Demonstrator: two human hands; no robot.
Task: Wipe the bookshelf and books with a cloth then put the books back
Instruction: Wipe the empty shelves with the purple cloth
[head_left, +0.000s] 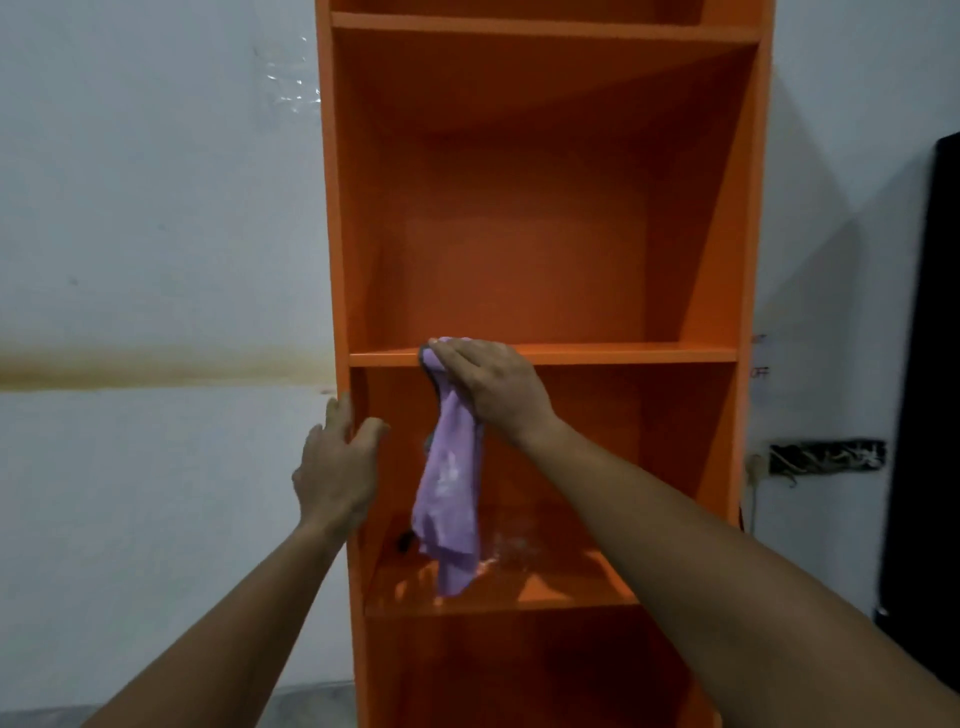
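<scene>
At centre frame, the flat right hand (488, 384) presses the cloth (449, 499) on the bookshelf (623, 354), left hand (337, 457) gripping its side; no books back yet.

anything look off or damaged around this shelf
A brownish stain band runs across the wall left of the bookshelf, and a wall box to its right looks uncovered, wires showing.

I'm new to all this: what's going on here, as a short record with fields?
Furniture: tall orange wooden bookshelf, no books in view
Cloth: soft purple cloth, hanging below the middle shelf board
Right hand: presses the cloth flat on that board's front edge
Left hand: grips the bookshelf's left side panel
</scene>
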